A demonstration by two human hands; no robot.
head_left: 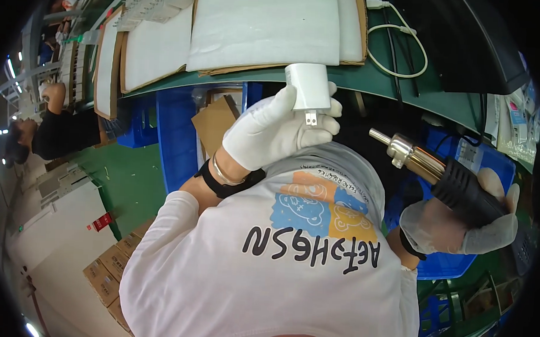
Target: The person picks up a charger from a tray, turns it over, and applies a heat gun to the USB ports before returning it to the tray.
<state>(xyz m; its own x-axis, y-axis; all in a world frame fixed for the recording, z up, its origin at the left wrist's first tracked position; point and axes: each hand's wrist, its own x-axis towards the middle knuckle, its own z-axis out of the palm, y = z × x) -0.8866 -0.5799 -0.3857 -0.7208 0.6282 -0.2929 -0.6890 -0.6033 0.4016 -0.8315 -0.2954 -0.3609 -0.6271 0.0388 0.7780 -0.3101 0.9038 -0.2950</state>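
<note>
At the centre of the head view, the left hand (271, 129), in a white fabric glove, is closed around a small white rectangular plastic charger block (310, 86); the fingers wrap its lower half, and its metal plug prongs point down toward the person. A dark wristband and a metal bangle sit on the left wrist. The block is held just in front of the near edge of a green-topped workbench (400, 84).

The right hand (460, 225), in a thin translucent glove, is clenched on the black ribbed handle of a heat gun with a brass-coloured metal barrel and narrow silver nozzle (427, 166). The nozzle points up and left toward the charger block, but the two remain apart.

Below both hands lies the person's white T-shirt with a coloured cartoon print. Under the right hand sits a blue plastic crate (452, 264), and a second blue plastic crate (175, 134) stands left of the left forearm.

On the workbench, white foam sheets on brown cardboard (258, 29) lie side by side, with a white cable (402, 48) looped to their right beside a black monitor (468, 44).

At far left, another person in a dark sleeve (66, 132) works at the same line. Brown cardboard cartons (109, 270) are stacked on the floor at lower left
</note>
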